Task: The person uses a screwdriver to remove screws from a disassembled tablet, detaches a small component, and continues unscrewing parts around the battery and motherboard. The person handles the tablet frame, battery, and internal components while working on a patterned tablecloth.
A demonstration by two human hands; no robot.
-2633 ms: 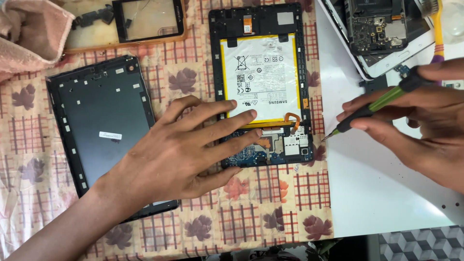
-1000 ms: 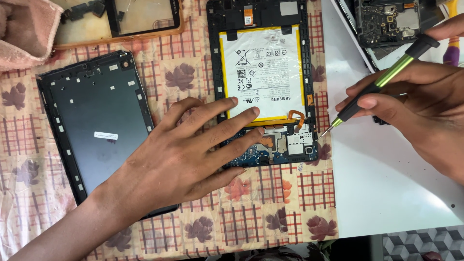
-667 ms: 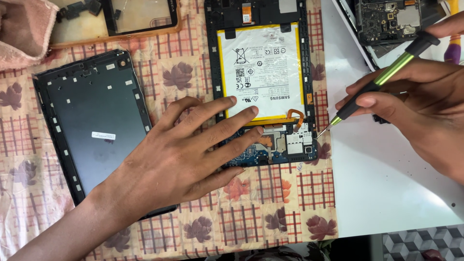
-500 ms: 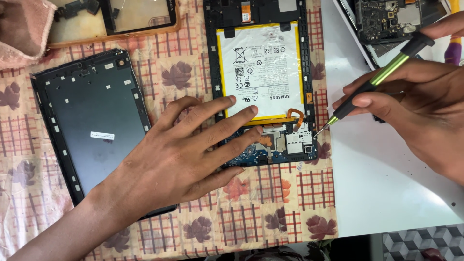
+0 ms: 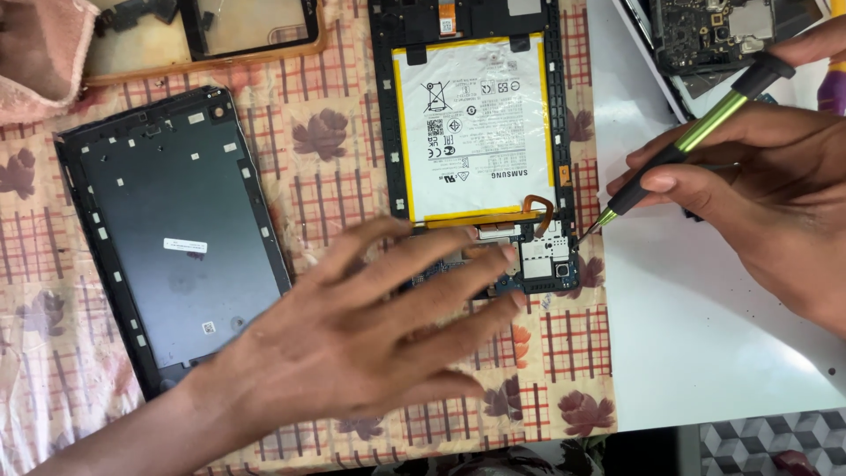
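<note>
Left hand [image 5: 352, 344] has lifted, blurred, fingers spread, empty; right hand [image 5: 758, 194] pinches green-shafted screwdriver [image 5: 683, 145], tip at opened black tablet [image 5: 476, 141], lower centre; back cover off, white battery still seated.

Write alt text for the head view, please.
The right hand points a green-handled screwdriver at the lower edge of an opened tablet; the left hand lies over its bottom end. A removed back cover lies beside it.

A repair workbench: opened tablet [image 5: 476, 141], detached back cover [image 5: 167, 238], screwdriver [image 5: 687, 141], spare circuit boards [image 5: 705, 35].
</note>
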